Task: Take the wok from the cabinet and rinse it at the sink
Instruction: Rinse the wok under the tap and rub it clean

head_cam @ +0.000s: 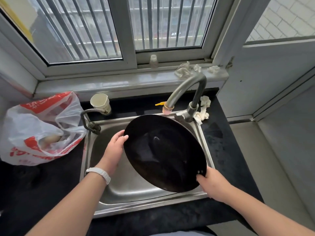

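A round black wok hangs tilted over the steel sink, its inside facing me and wet with a little water. My left hand holds the wok's left rim, fingers curled over the edge. My right hand grips the near right rim where the two rivets show; the handle is hidden under that hand. The curved grey faucet ends just above the wok's far rim, and I see no water running from it.
A red and white plastic bag lies on the dark counter left of the sink. A paper cup and a small second tap stand behind the sink's left corner. Crumpled rags sit by the faucet base. Windowsill behind.
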{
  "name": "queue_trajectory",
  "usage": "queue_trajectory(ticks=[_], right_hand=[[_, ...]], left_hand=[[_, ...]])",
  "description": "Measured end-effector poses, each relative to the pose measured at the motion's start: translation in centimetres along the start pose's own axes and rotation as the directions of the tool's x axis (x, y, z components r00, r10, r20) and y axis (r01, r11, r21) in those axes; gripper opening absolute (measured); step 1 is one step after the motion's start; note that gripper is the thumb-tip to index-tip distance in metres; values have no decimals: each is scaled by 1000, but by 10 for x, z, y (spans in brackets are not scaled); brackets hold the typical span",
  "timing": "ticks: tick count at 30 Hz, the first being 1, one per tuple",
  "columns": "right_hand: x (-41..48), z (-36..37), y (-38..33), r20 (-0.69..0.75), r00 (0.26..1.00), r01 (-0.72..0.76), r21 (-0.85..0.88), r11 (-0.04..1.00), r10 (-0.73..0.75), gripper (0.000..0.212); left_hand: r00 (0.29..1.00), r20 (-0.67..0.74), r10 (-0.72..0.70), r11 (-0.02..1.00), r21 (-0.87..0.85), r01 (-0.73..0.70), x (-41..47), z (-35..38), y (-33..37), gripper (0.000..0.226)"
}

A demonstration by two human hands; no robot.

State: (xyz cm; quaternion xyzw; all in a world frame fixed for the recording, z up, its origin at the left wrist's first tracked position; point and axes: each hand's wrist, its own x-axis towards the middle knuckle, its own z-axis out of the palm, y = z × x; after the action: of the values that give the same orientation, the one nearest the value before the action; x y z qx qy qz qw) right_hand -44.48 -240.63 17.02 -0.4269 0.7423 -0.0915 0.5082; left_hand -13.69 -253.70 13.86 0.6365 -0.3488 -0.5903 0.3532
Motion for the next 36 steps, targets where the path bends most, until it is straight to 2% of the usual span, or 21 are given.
queue_trajectory(ticks=[3,7,9,12,15,20,24,28,36], right_hand=[[5,0,3,-9,1000,-7,6,1000,7,21],[15,-3,11,-7,1000,-25,14,1000,25,16],[21,-4,15,-2,1000,-31,0,1000,31,14],[32,-6,17,18,999,-43,-39,998,44,12],[42,-5,21,58,997,-53,-73,996,57,12],[56,-4,26,88,995,-37,-94,995,45,9],[61,-5,29,89,994,-48,-90,995,56,12],[64,-5,31,97,993,-61,-76,995,69,15],[66,-8,33,104,991,-80,-37,996,83,19]], left_hand=[[1000,-23,6,1000,30,-6,5,17,4,37],[995,-12,101,977,188,-97,16,42,20,46],[979,43,198,921,333,-201,21,53,29,47],[943,165,290,825,456,-334,23,75,47,37],[902,292,318,729,532,-430,26,101,59,28],[914,340,221,702,595,-392,41,138,64,24],[929,343,136,625,698,-350,52,159,64,49],[929,333,163,555,747,-365,57,171,61,64],[922,360,145,572,730,-374,70,175,61,56]])
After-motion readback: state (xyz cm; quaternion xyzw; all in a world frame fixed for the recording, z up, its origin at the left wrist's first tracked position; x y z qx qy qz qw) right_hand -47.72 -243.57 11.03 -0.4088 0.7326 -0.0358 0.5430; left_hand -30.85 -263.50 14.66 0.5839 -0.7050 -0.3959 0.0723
